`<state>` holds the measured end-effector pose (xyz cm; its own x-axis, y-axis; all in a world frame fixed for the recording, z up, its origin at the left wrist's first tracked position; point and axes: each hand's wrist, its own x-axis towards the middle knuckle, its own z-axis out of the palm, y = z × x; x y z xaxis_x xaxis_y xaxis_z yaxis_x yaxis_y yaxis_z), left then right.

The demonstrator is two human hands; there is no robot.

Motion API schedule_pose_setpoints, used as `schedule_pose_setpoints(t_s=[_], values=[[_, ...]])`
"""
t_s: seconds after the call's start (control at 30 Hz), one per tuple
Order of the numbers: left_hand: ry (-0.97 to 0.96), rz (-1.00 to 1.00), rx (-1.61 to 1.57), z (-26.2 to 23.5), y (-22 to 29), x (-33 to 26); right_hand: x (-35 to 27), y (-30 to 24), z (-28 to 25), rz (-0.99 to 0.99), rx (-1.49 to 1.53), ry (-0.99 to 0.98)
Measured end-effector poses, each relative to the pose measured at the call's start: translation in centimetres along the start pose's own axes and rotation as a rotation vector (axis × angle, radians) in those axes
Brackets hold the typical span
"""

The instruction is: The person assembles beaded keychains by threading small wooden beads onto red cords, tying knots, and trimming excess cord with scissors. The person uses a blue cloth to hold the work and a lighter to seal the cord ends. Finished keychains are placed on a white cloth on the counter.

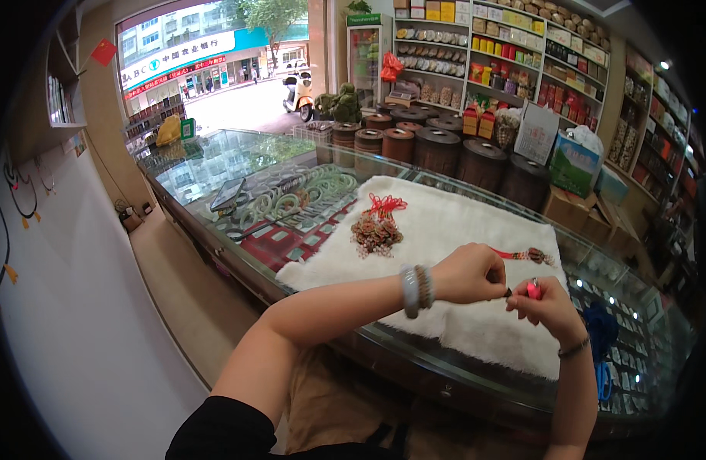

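Over the white fur cloth [445, 211], my left hand [469, 274] is closed in a pinch, its wrist carrying pale stone and beaded bangles [416, 291]. What those fingers hold is too small to make out. Close by on the right, my right hand [548, 307] closes around a small bright pink thing with a silvery top [534, 289]. A tiny dark piece [508, 293] shows between the two hands' fingertips. Just beyond my left hand, a red cord [508, 254] runs to a beaded cluster [538, 256]. Farther left lies a pile of beaded ornaments [377, 232] with red cords [386, 203].
The cloth covers part of a glass display counter [238, 165]. Pale bangles [307, 192] and a phone-like slab [228, 195] are at its left. Blue cords [600, 330] lie at the right. Dark round canisters [437, 149] and boxes [575, 165] stand behind.
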<state>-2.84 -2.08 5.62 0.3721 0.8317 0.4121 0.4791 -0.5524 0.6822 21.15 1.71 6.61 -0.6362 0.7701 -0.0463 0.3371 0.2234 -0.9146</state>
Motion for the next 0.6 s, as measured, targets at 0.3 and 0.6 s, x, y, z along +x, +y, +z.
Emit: schedule_pose_setpoints(t_s=[0.3,0.6], values=[[-0.047,-0.322,-0.204,3.2,-7.8,1.8,4.8,10.2,-6.0,-0.119,-0.621,0.429],[-0.018,-0.336,-0.335,3.4,-8.4,1.2,2.5,8.3,-5.4,-0.041,-0.843,0.579]])
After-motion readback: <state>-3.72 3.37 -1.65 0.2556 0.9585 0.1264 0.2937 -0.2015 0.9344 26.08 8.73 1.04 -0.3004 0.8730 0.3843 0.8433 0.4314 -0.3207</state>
